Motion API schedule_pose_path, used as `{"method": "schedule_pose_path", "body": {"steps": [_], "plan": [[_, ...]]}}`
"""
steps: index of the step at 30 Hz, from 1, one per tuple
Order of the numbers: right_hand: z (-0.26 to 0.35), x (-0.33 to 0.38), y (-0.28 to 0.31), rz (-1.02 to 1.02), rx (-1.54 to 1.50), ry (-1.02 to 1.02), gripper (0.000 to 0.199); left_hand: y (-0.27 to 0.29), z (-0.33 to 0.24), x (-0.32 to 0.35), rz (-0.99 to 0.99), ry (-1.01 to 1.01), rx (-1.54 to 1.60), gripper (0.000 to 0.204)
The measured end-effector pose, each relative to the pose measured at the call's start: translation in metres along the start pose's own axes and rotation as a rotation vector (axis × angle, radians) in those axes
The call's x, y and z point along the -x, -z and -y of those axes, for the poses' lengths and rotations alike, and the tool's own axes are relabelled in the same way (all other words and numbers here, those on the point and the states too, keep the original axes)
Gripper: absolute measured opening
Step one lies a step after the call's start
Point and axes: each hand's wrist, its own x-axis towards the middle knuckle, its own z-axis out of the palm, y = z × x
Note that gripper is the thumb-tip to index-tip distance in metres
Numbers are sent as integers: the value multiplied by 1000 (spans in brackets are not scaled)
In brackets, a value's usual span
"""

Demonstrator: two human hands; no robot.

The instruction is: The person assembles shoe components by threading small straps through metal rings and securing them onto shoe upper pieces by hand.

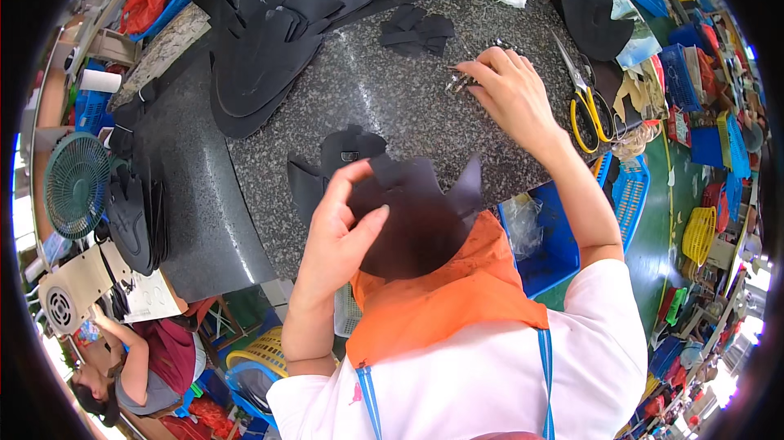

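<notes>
My left hand [336, 227] holds a black shoe upper piece [418, 219] by its edge, thumb on top, over the near edge of the stone-topped table and my orange apron [457, 297]. Just beyond it, another black piece [347, 146] with a small metal buckle [349, 156] lies on the table. My right hand [513, 93] reaches to the far right of the tabletop. Its thumb and fingers close on small shiny metal pieces [460, 81], whose exact shape is too small to make out. More shiny bits lie beyond the knuckles.
Black upper pieces [261, 72] are heaped at the far left, with small black strips [416, 30] to their right. Yellow-handled scissors [586, 105] lie right of my right hand. A blue crate [543, 256] stands below the table edge. A co-worker [147, 358] sits at the lower left.
</notes>
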Motion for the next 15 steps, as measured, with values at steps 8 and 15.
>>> {"method": "schedule_pose_path", "body": {"steps": [8,15], "plan": [[-18,-4,-38,-31,72,200,17,8,5,-5,-139,-455,-337,35],[53,0,3,80,-644,175,10,-9,-1,0,-250,-339,-560,26]]}}
